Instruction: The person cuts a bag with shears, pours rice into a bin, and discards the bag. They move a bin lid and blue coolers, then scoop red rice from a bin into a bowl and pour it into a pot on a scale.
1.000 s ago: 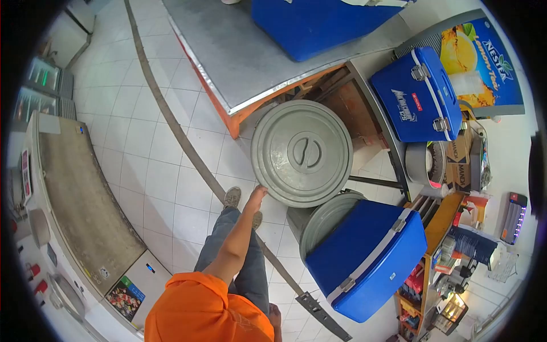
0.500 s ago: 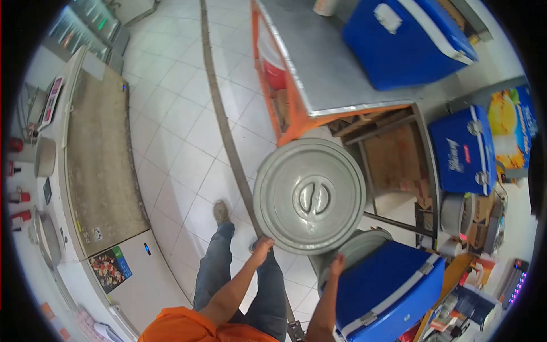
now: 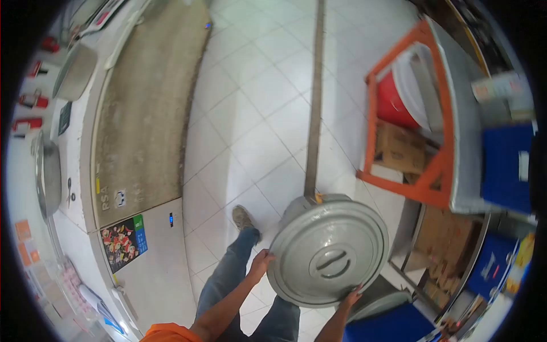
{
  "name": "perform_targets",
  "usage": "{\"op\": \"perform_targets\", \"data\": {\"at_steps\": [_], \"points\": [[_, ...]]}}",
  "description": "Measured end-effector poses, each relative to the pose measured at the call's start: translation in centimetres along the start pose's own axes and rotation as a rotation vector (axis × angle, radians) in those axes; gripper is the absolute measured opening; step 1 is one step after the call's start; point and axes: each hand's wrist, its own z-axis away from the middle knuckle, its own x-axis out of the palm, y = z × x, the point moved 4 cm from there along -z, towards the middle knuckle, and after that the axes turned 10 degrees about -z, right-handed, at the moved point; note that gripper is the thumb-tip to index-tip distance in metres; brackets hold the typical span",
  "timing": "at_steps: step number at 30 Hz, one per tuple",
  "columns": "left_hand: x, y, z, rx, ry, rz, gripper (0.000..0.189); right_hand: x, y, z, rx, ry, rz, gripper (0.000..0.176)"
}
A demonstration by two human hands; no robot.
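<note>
A large round grey lid (image 3: 356, 248) with a recessed grip in its middle lies in front of my legs, tilted towards me. Part of a grey bin (image 3: 293, 208) shows behind its far left edge, with a small yellowish bit at the top. My left hand (image 3: 261, 265) is closed at the lid's left rim. On the lower right rim, my right hand (image 3: 352, 297) is closed too, fingertips at the edge. Whether the fingers also hold the bin under the lid is hidden.
A chest freezer (image 3: 145, 114) runs along the left. At the right stands an orange-framed table (image 3: 444, 196) with a red and white container (image 3: 396, 102) and cardboard boxes (image 3: 401, 149) inside. Near my right arm are a blue cooler (image 3: 393, 326) and another grey lid (image 3: 379, 306).
My view has turned left. I have moved away from the table and blue cooler with the grey lid between my hands. The lid is now tilted, and part of the bin shows behind it.
</note>
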Motion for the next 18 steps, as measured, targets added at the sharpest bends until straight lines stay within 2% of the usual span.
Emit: {"op": "perform_targets", "data": {"at_steps": [1,3,4,5,8,10,12,14,17,18], "points": [[-1.7,0.5,-0.7,-0.005,0.027,0.03,0.038,1.0,-0.2,2.1,0.054,0.027,-0.011,0.109],[-5.3,1.9,-2.3,0.097,0.064,-0.1,0.039,2.7,-2.9,7.9,0.13,0.006,-0.035,0.109],[-7.2,3.6,-2.4,0.064,0.091,-0.204,0.041,3.9,-2.5,9.1,0.116,0.017,0.008,0.107],[-9.1,4.2,-2.7,0.053,0.122,-0.18,0.041,4.2,-2.1,9.9,0.104,0.031,0.055,0.105],[-12.9,5.0,-3.8,0.06,0.105,-0.175,0.043,7.1,-3.4,10.2,0.041,-0.122,0.174,0.102],[-15.4,5.7,-4.3,0.163,0.296,-0.19,0.044,9.8,-5.4,10.0,-0.006,-0.176,0.172,0.1],[-17.3,6.0,-5.6,0.114,0.355,-0.146,0.044,12.7,-9.3,12.0,-0.042,-0.221,0.183,0.099],[-19.3,6.7,-6.8,0.079,0.401,-0.106,0.044,16.4,-13.4,14.3,-0.044,-0.284,0.061,0.102],[-22.8,9.7,-9.8,0.084,0.538,-0.094,0.042,22.2,-16.8,13.6,-0.088,-0.345,-0.016,0.099],[-24.5,11.6,-10.8,0.194,0.679,-0.135,0.041,24.1,-18.6,14.2,-0.096,-0.353,-0.017,0.099]]}}
